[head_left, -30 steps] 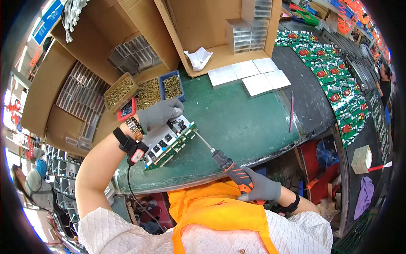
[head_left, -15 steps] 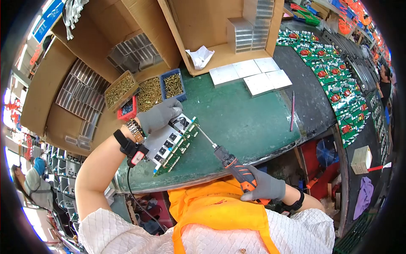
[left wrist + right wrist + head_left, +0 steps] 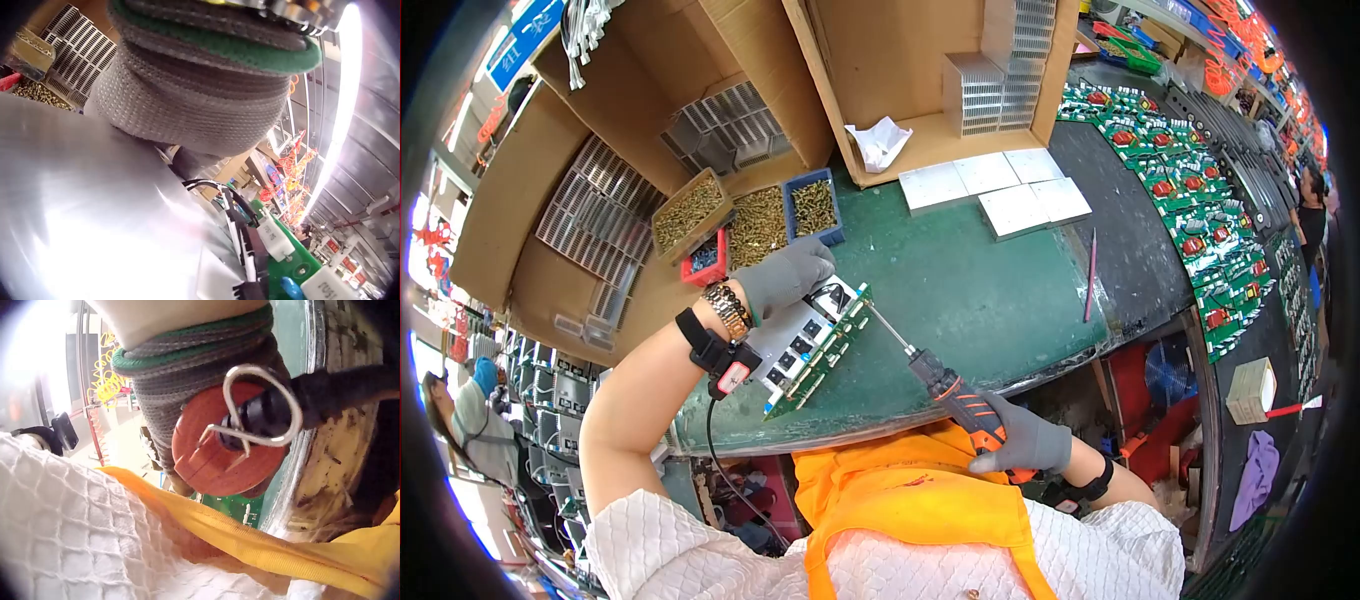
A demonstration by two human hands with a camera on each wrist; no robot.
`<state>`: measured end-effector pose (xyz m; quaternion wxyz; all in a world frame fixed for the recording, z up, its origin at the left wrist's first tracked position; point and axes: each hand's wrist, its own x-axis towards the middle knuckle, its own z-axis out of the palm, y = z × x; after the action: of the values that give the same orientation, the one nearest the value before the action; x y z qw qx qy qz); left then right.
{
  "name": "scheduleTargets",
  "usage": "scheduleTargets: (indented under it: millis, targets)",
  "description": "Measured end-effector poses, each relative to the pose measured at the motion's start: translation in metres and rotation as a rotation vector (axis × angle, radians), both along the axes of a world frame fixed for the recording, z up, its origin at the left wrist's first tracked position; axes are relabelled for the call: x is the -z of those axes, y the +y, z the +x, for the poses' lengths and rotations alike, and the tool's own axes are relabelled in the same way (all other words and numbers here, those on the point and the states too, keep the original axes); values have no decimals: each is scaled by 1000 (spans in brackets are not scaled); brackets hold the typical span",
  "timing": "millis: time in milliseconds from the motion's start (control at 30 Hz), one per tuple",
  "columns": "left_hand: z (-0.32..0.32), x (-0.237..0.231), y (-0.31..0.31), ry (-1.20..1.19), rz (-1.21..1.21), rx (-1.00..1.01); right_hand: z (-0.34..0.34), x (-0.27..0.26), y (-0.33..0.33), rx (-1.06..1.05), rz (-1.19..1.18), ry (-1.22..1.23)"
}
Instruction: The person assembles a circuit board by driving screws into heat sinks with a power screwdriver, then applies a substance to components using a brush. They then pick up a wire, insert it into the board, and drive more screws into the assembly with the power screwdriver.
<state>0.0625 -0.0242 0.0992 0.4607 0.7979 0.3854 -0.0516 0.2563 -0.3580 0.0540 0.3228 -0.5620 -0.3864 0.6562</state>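
Note:
My gloved left hand [image 3: 785, 278] grips the upper end of a silver metal plate [image 3: 772, 342], which has a green circuit board [image 3: 828, 362] along its right side. The assembly is tilted over the bench. In the left wrist view the shiny plate [image 3: 87, 200] fills the lower left, beside black-and-white wires [image 3: 240, 231]; the fingertips are hidden. My gloved right hand [image 3: 1032, 440] holds an orange and black electric screwdriver [image 3: 940, 378]. Its long bit [image 3: 888, 328] points at the board's upper right edge. In the right wrist view, the screwdriver's red end cap [image 3: 190, 440] shows with a cable and wire loop.
Bins of brass screws [image 3: 813, 208] stand behind my left hand, near a red bin [image 3: 704, 258]. Silver metal blocks [image 3: 935, 186] lie before a cardboard box [image 3: 880, 60]. A pencil-like stick [image 3: 1091, 275] lies on the right, with rows of circuit boards [image 3: 1190, 215] beyond.
The lower end of the plate and board has swung right and downward in my left hand. The screwdriver has shifted slightly down and right, its bit staying close to the board's edge.

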Motion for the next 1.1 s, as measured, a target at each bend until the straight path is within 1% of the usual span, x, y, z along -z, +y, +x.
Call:
scheduleTargets:
  millis: [67,167,233,300,433,500,567,633,767,833,867,933,1033,1100]
  targets:
    - [1,4,2,-8,1,-25,0,-1,0,1,-20,24]
    - [-2,10,7,-39,0,21,1,8,-2,-7,5,26]
    - [-4,10,3,-84,-6,-31,0,6,0,-12,-17,24]
    - [-7,10,2,-109,-36,-41,0,7,1,-15,-38,23]
    - [-8,17,7,-140,-114,-86,0,21,-1,-16,44,-5]
    - [-7,15,7,-114,-94,-76,0,19,0,-14,78,-8]
    - [-5,13,6,-86,-78,-67,0,11,2,-18,-1,25]
    - [-4,14,3,-72,-6,-79,0,14,1,-18,-1,26]
    - [-3,5,-6,-68,51,-119,0,11,1,-7,3,49]
    - [-3,5,-2,-92,9,-33,0,14,0,-7,1,55]
    - [-2,3,0,-92,10,-35,0,15,0,-6,-2,61]
    - [1,-1,3,-94,-100,-4,-2,14,-1,5,4,74]
    - [4,-2,4,-116,-127,33,-4,21,-2,13,29,68]
    - [5,-9,0,-109,-122,14,-4,24,-2,6,50,50]
